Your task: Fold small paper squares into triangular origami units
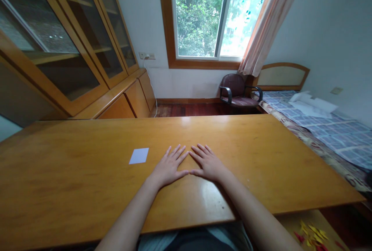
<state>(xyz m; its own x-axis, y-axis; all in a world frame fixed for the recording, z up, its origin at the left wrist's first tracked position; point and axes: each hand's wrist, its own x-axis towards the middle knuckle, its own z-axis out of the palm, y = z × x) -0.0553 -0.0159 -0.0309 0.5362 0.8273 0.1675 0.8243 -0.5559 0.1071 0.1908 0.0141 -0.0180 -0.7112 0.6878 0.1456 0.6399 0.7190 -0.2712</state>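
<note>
Both hands lie flat on the wooden table (87,189), fingers spread. My left hand (169,167) is palm down, its thumb tip close to the other thumb. Beside it, my right hand (208,163) rests the same way, with its fingers pointing forward and inward. Neither hand holds anything. To the left of my left hand, apart from it, a pale square sheet of paper (139,155) lies flat on the tabletop.
Below the table's right front corner, yellow and red pieces (312,235) lie on a lower wooden surface. A glass-doored cabinet (101,90) stands at the left. Beyond the table are an armchair (237,90) and a bed (328,127) with white sheets on it.
</note>
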